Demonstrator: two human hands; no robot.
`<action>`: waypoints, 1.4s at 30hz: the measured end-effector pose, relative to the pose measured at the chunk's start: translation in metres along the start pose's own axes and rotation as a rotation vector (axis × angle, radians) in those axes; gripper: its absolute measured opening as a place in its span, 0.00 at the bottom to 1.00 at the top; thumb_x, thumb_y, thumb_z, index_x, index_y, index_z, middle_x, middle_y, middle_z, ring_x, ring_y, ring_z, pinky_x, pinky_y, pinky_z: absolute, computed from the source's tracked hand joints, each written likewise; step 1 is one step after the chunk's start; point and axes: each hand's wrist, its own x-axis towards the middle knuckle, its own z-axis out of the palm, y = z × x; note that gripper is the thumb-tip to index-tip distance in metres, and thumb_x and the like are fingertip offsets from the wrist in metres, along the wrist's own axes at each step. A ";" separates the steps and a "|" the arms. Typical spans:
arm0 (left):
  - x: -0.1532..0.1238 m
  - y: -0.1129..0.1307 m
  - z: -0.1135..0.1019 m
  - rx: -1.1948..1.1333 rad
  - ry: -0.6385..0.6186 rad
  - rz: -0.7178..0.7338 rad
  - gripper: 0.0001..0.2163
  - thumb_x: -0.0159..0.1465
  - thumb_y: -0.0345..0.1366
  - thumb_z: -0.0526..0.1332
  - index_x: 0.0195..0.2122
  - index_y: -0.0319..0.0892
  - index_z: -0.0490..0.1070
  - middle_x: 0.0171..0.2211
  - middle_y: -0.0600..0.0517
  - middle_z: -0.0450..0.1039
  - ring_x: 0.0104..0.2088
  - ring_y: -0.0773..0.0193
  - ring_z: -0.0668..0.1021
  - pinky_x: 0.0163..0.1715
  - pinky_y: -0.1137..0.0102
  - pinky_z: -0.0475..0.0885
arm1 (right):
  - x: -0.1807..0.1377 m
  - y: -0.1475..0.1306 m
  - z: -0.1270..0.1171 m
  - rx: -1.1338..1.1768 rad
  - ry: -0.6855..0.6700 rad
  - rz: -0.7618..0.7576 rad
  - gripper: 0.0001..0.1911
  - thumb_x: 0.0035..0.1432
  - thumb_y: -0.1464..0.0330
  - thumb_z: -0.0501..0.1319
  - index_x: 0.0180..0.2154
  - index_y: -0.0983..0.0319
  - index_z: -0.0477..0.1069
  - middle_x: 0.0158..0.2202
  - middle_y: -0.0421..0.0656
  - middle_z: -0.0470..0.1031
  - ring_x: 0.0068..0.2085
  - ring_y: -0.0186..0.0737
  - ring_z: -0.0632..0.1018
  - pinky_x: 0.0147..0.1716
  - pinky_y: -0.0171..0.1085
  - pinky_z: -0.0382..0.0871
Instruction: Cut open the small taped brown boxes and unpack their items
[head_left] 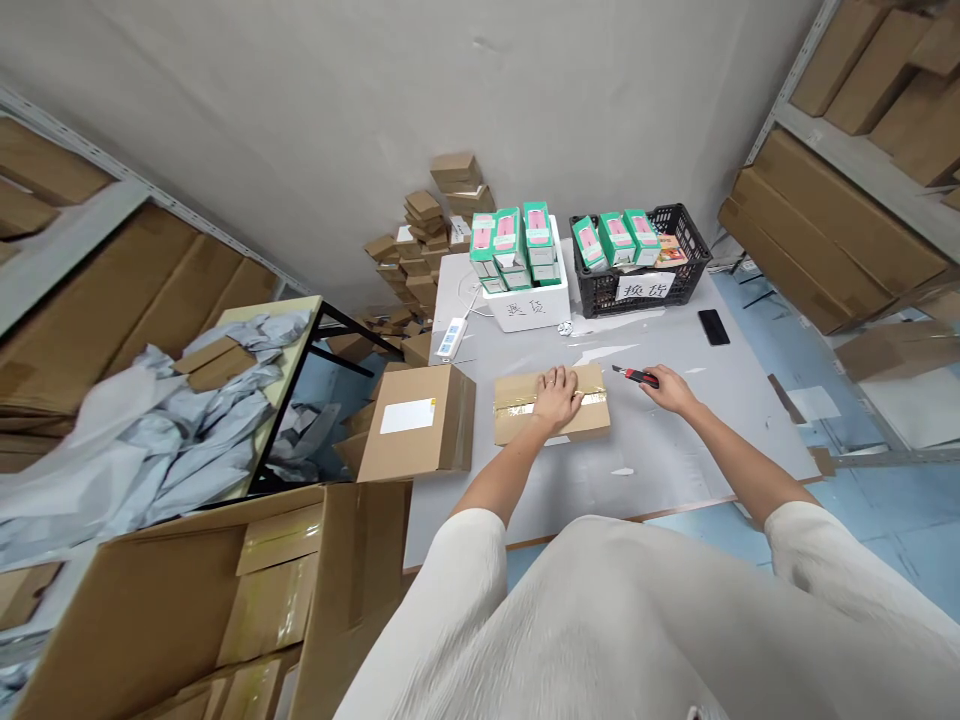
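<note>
A taped cardboard box (514, 398) lies flat on the grey table (645, 465) in front of me. Pressed on its top, with fingers spread, is my left hand (556, 396). Clear shiny tape runs along the box's upper face, and a white strip shows near the hand. My right hand (669, 388) grips a red and black utility knife (639, 377), held just right of the box. The blade points left toward the box, apart from it.
Behind stand a white bin (529, 306) and a black crate (592, 295), both holding green-and-pink boxes. A phone (713, 327) lies at right, a power strip (451, 339) at left. A larger carton (412, 455) borders the table's left side. An open carton (360, 560) stands at lower left.
</note>
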 end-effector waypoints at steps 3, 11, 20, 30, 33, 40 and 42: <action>-0.006 0.001 -0.004 -0.053 -0.020 -0.025 0.30 0.75 0.49 0.54 0.76 0.47 0.58 0.79 0.39 0.54 0.80 0.42 0.52 0.77 0.42 0.46 | -0.003 0.011 0.018 0.049 0.038 0.126 0.19 0.66 0.62 0.63 0.55 0.59 0.78 0.54 0.51 0.80 0.53 0.52 0.79 0.50 0.42 0.73; -0.047 0.022 0.004 -0.099 0.003 -0.030 0.29 0.73 0.45 0.59 0.74 0.50 0.62 0.76 0.41 0.60 0.77 0.42 0.58 0.77 0.43 0.49 | -0.023 0.063 0.061 0.060 0.012 0.389 0.17 0.62 0.57 0.66 0.49 0.56 0.78 0.47 0.49 0.82 0.51 0.52 0.81 0.42 0.38 0.73; -0.052 0.020 0.010 -0.093 -0.039 -0.042 0.29 0.75 0.48 0.57 0.76 0.50 0.60 0.76 0.42 0.58 0.77 0.44 0.59 0.78 0.46 0.49 | -0.025 0.097 0.096 0.071 -0.106 0.593 0.19 0.64 0.57 0.66 0.51 0.59 0.75 0.53 0.59 0.77 0.53 0.58 0.82 0.44 0.44 0.75; -0.051 0.007 0.023 -0.144 0.034 0.006 0.29 0.74 0.49 0.60 0.74 0.48 0.63 0.74 0.40 0.61 0.75 0.44 0.62 0.77 0.47 0.53 | -0.022 0.095 0.110 -0.069 -0.171 0.628 0.23 0.66 0.56 0.67 0.56 0.63 0.73 0.57 0.61 0.75 0.55 0.60 0.80 0.50 0.48 0.74; -0.051 0.004 0.029 -0.165 0.067 0.024 0.29 0.74 0.49 0.61 0.73 0.47 0.65 0.73 0.40 0.61 0.74 0.43 0.63 0.77 0.45 0.54 | -0.023 0.092 0.112 -0.126 -0.188 0.628 0.26 0.66 0.55 0.67 0.58 0.64 0.71 0.58 0.60 0.74 0.58 0.61 0.77 0.53 0.50 0.72; -0.049 0.002 0.033 -0.191 0.108 0.056 0.29 0.72 0.48 0.63 0.72 0.47 0.66 0.72 0.39 0.63 0.73 0.42 0.64 0.76 0.43 0.54 | -0.016 0.057 0.096 -0.113 -0.060 0.394 0.26 0.72 0.56 0.56 0.63 0.63 0.71 0.63 0.61 0.70 0.63 0.64 0.71 0.62 0.55 0.66; -0.050 0.001 0.032 -0.208 0.121 0.076 0.26 0.73 0.44 0.61 0.72 0.48 0.67 0.72 0.39 0.64 0.74 0.43 0.64 0.76 0.43 0.55 | -0.005 0.033 0.085 -0.025 -0.032 0.252 0.26 0.72 0.56 0.56 0.64 0.62 0.71 0.64 0.59 0.70 0.64 0.63 0.72 0.62 0.56 0.68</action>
